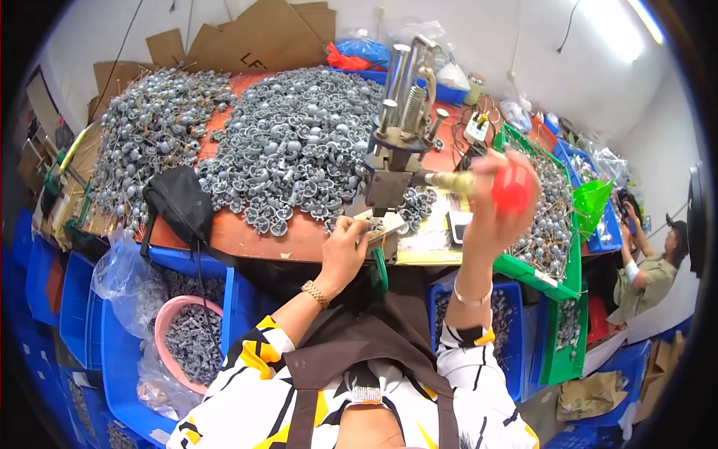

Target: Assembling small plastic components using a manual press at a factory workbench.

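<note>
A metal hand press (388,188) stands at the table's front edge, with a spring and steel posts on top. My right hand (490,224) is closed around the red ball knob (511,190) of its lever, and both are smeared by motion. Under the press head, my left hand (345,251) pinches a small grey part at the press base (380,224); the fingers and the tool hide most of the part. Behind my left hand rises a large heap of grey plastic parts (299,135). A few more grey parts (416,208) lie right beside the press.
Another heap of grey parts with thin stems (153,135) covers the table's left. A black bag (179,206) hangs over the front edge. Green tray (540,281) on the right holds similar parts. Below are blue bins (120,374) and a pink basin (166,329). A person (651,262) works far right.
</note>
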A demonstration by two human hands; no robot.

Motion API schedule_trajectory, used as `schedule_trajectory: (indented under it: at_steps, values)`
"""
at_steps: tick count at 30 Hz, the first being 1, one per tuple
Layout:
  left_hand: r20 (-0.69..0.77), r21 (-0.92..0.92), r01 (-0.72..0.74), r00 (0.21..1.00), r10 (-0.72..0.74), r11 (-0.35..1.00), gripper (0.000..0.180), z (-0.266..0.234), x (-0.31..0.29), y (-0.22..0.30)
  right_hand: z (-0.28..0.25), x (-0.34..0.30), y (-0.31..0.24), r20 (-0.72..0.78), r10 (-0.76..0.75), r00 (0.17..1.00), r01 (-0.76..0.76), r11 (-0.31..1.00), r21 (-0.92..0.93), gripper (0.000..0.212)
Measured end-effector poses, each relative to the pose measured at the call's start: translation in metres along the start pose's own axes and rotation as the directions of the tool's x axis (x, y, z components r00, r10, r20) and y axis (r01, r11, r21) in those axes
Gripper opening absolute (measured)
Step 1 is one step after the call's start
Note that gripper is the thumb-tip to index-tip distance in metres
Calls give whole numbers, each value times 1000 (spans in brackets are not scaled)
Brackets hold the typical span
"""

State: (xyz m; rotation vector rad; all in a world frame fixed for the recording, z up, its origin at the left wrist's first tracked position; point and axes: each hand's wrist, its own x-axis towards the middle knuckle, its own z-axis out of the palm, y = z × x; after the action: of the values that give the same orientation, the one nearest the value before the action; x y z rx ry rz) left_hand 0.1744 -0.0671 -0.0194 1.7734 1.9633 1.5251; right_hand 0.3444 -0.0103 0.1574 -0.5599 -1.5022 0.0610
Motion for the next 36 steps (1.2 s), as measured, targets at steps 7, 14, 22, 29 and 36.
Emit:
schedule_trajectory:
  at_steps: [7, 14, 22, 29, 36]
  values:
    - [4, 16, 9, 1000, -9, 1000, 17, -4, 1, -2, 20, -102, 43, 315, 513, 798, -480, 858, -182, 11]
    - [22, -92, 8, 1000, -6, 996, 17, -2, 5, -15, 49, -173, 44, 582, 490, 649, -439, 866, -239, 17]
    - [-29, -105, -113, 993, 110, 988, 19, -1, 8, -23, 60, -169, 48, 589, 594, 547, -558, 784, -273, 22]
    - [13, -115, -114, 993, 116, 987, 21, -2, 12, -25, 60, -175, 51, 571, 625, 532, -627, 745, -230, 22]
    - [55, -124, -102, 992, 109, 987, 17, -1, 14, -25, 59, -178, 53, 548, 637, 543, -687, 712, -147, 24]
